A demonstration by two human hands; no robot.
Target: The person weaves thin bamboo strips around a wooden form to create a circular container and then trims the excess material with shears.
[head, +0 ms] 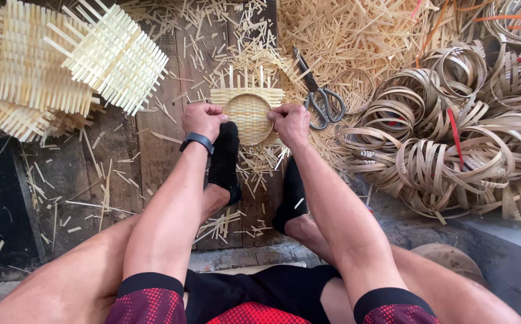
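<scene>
Sitting low, the person has bare knees and red-patterned shorts nearest the camera, with both forearms stretching forward over two feet in black socks (225, 157) that rest on the worn grey wooden plank floor (152, 150). The left hand (203, 119), with a black wristband (197, 141) behind it, has its fingers curled shut on the left edge of a small, pale round woven bamboo basket base (248, 111); the right hand (290, 123) is closed the same way on the right edge. That piece sits between the hands just beyond the toes, its tightly woven disc facing up toward the camera, with loose flat stakes sticking out of it, mostly pointing away from the person; being round, it has no clear long axis. Just to its right, grey metal scissors (322, 96) lie with blades pointing away and to the left. Short straw-coloured bamboo offcuts (344, 30) litter the boards all round and heap up beyond. Farther right lies a tangle of coiled, glossy tan bamboo strip hoops (452, 138), some tied with red bands. At far left is a stack of square open-lattice bamboo mats (62, 66), their slat ends bristling.
</scene>
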